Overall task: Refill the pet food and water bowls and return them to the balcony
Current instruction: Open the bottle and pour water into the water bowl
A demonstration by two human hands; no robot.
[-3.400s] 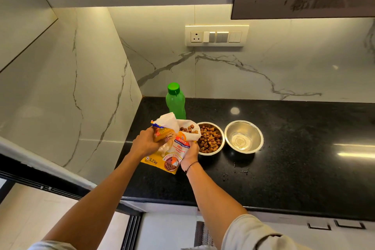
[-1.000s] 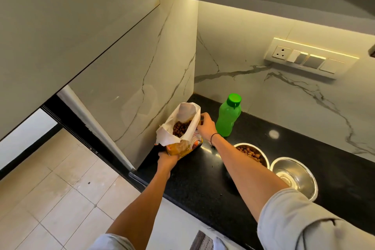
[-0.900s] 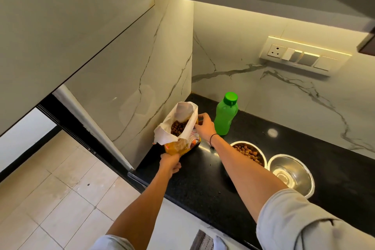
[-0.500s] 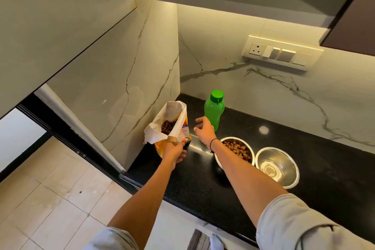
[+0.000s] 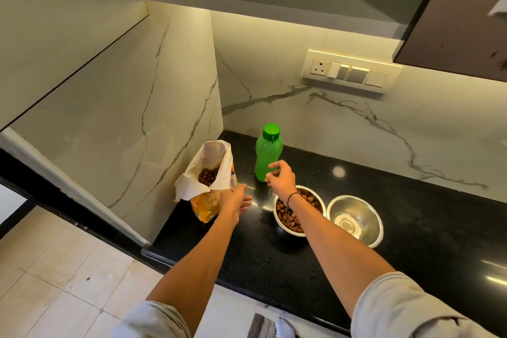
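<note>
An open yellow and white pet food bag (image 5: 208, 181) stands upright on the black counter (image 5: 428, 228) near the left wall, with brown kibble showing inside. My left hand (image 5: 236, 199) lies against its lower front, fingers loosely curled and not wrapped round it. Behind stands a capped green bottle (image 5: 267, 156). My right hand (image 5: 279, 177) hovers just in front of the bottle with relaxed fingers, holding nothing. A steel bowl (image 5: 322, 207) full of kibble sits partly under my right wrist. Beside it, the other steel bowl (image 5: 378, 225) holds a little water.
Marble walls close the corner at left and behind. A switch panel (image 5: 348, 73) is on the back wall, under overhead cabinets. The counter's left end (image 5: 153, 251) drops to a tiled floor. Crumbs dot the counter near the bowls.
The bag went from tilted over the food bowl to standing upright at the counter's left corner. My right hand let go of its top and moved right to the bottle.
</note>
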